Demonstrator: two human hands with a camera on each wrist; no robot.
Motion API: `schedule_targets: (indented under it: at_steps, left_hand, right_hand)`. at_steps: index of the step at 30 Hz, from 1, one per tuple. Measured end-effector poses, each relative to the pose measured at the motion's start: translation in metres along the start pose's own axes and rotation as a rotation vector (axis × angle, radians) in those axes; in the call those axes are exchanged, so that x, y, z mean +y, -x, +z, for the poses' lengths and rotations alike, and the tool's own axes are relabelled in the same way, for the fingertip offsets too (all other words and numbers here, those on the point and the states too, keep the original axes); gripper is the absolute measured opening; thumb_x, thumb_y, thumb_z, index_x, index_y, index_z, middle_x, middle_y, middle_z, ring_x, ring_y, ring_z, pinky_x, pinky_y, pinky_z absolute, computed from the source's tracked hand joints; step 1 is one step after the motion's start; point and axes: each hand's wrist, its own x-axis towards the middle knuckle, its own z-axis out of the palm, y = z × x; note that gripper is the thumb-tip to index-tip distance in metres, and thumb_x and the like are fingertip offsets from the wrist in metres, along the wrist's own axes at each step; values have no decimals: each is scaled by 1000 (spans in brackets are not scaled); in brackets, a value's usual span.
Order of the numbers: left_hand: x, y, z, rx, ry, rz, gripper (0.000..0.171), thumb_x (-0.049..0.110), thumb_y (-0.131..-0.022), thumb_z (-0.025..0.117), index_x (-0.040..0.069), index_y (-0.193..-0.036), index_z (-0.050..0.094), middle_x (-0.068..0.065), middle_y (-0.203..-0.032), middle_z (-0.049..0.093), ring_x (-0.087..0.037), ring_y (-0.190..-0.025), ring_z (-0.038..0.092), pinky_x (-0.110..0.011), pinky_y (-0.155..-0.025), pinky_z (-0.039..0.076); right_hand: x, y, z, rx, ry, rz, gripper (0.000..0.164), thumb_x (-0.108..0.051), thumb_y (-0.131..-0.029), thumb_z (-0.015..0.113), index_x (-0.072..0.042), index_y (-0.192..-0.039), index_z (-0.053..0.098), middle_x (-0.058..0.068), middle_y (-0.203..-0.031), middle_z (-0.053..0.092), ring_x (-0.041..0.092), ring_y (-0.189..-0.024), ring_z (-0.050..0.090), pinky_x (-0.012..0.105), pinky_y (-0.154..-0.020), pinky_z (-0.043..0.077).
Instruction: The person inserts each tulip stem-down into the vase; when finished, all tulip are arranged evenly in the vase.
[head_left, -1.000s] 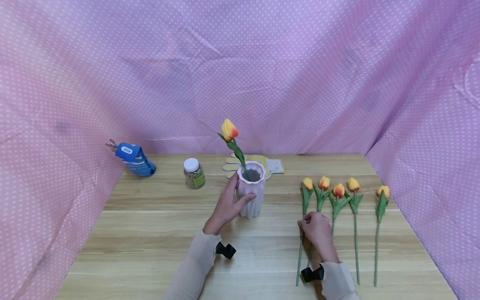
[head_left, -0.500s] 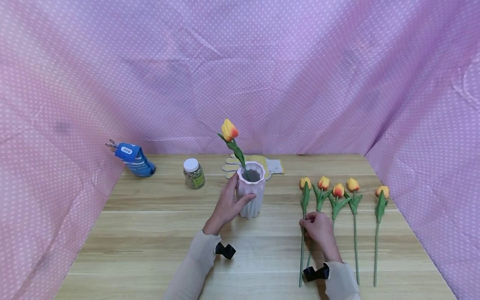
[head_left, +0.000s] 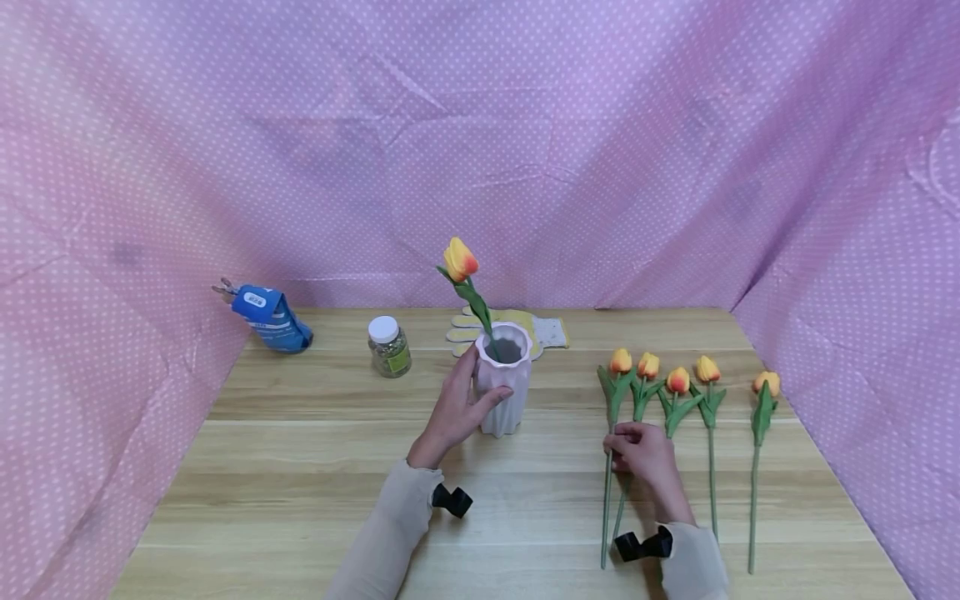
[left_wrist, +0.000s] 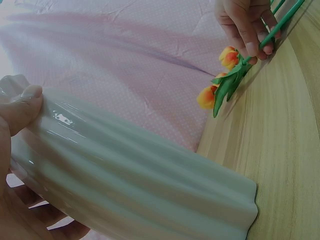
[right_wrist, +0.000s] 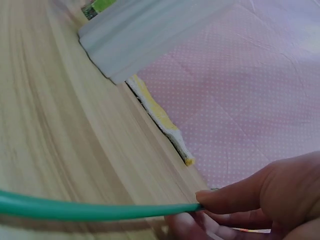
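My left hand (head_left: pixel 452 410) grips the white ribbed vase (head_left: pixel 507 404), thumb across its front and fingers at its far left side. The vase stands upright on the table; one yellow-orange tulip (head_left: pixel 460 260) leans left out of its mouth. At the right, my right hand (head_left: pixel 648 455) pinches the green stem (right_wrist: pixel 100 211) of the leftmost tulip (head_left: pixel 620 362) between thumb and fingers, below its leaves. That stem lies close over the table. Just right of it are more tulips (head_left: pixel 678 381), one partly hidden by the hand.
A yellow-and-white work glove (head_left: pixel 551 332) lies behind the vase. Left of it stand a white-lidded jar (head_left: pixel 390 353) and a blue pouch (head_left: pixel 276 321) with a clip on top. One tulip (head_left: pixel 765 385) lies apart at the far right. Pink dotted cloth (head_left: pixel 480 150) surrounds the wooden table (head_left: pixel 300 500).
My right hand has shifted slightly right with the pinched tulip. That tulip has turned, so its leaves now spread to both sides. The left hand and vase have stayed still.
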Motion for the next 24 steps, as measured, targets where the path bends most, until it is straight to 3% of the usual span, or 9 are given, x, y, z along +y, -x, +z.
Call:
schedule_targets:
  at_steps: [14,24]
  left_hand:
    - [0,-1,0,8,-1,5,77,21,-91,74,11,-155,32,-14,-148,50,-32,-140,48,-56,-114,42]
    - [1,-1,0,3,-3,-10,77,21,-91,74,12,-155,32,-13,-148,50,-32,-140,48,-57,-115,42]
  right_hand:
    - [0,-2,-2,-74,-266,57,44,-3,-98,59,16,-135,45,-5,-80,75,4,-71,71,20,-61,60]
    - [-2,-1,-3,-68,-451,49,32,-3,-101,54,9,-130,49,-12,-81,76,4,-76,73,20,-68,61]
